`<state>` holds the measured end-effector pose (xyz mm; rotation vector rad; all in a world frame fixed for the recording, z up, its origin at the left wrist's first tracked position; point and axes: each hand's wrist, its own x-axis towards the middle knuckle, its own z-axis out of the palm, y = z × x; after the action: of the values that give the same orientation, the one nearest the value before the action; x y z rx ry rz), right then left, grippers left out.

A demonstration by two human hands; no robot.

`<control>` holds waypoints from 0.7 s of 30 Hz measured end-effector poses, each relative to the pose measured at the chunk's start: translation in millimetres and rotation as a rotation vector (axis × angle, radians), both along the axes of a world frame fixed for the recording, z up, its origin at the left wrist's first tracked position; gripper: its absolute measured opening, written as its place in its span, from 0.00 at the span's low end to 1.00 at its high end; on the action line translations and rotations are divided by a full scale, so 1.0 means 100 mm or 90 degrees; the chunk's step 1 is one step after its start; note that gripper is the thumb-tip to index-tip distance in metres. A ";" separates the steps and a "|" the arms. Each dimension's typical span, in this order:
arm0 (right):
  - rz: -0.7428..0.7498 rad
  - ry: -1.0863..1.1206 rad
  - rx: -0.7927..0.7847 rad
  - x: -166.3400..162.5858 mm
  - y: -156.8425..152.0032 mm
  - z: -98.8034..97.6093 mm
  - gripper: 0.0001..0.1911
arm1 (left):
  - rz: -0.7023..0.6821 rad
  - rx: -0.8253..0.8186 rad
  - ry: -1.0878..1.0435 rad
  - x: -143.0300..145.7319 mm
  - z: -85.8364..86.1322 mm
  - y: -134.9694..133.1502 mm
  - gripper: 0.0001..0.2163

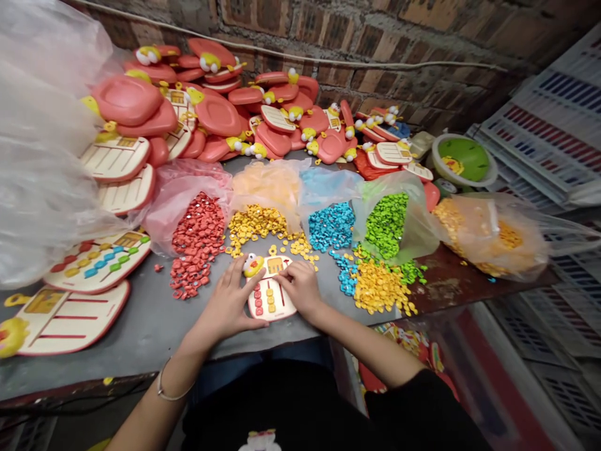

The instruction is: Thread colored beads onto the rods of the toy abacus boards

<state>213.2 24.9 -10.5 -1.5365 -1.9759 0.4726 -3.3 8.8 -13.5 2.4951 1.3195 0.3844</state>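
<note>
A small cream and red toy board [269, 299] with a yellow duck head lies on the grey table [154, 326] right in front of me. It carries rows of red and yellow beads. My left hand [228, 305] rests flat beside it, fingers stretched along its left edge and thumb at its lower rim. My right hand [301, 287] sits on the board's right side with fingers curled, pinching at the top of a bead row; what it pinches is too small to make out.
Bags spill red beads [197, 241], yellow beads [256, 223], blue beads [332, 227], green beads [389, 224] and more yellow beads [378, 289]. Red toy shells [211, 106] are heaped by the brick wall. Finished boards [96, 263] lie left; white crates [544, 131] stand right.
</note>
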 end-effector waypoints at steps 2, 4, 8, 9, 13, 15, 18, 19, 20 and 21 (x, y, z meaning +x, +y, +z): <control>0.033 0.008 -0.030 0.01 0.00 0.05 0.11 | 0.000 0.007 -0.001 0.00 0.00 0.00 0.47; 0.070 0.015 -0.048 0.01 -0.04 0.08 0.07 | -0.001 0.015 -0.002 0.00 0.00 0.00 0.47; 0.180 0.019 -0.052 -0.06 -0.22 0.14 0.06 | 0.005 0.024 -0.005 0.00 0.00 -0.01 0.46; 0.225 0.041 -0.054 -0.07 -0.26 0.15 0.08 | 0.006 0.025 -0.007 0.00 0.00 -0.01 0.46; 0.265 0.221 -0.040 0.05 -0.31 0.21 0.13 | 0.006 0.021 -0.007 0.00 0.00 -0.01 0.46; 0.163 0.252 -0.006 0.19 -0.30 0.22 0.13 | 0.005 0.018 0.000 -0.01 0.00 0.00 0.47; 0.077 0.174 0.055 0.33 -0.31 0.18 0.11 | 0.001 0.016 0.006 0.00 0.00 0.00 0.48; 0.080 0.133 0.066 0.34 -0.33 0.16 0.11 | 0.002 0.014 0.005 0.00 0.00 0.00 0.48; 0.088 0.092 0.072 0.33 -0.35 0.13 0.11 | 0.002 0.013 0.003 0.00 0.00 0.00 0.48; 0.094 0.052 0.076 0.31 -0.37 0.11 0.11 | 0.003 0.011 0.000 0.00 0.00 -0.01 0.48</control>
<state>243.8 -11.8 0.3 -1.2845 -2.0248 0.4621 -3.2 8.3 -13.8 2.5063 1.3287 0.3993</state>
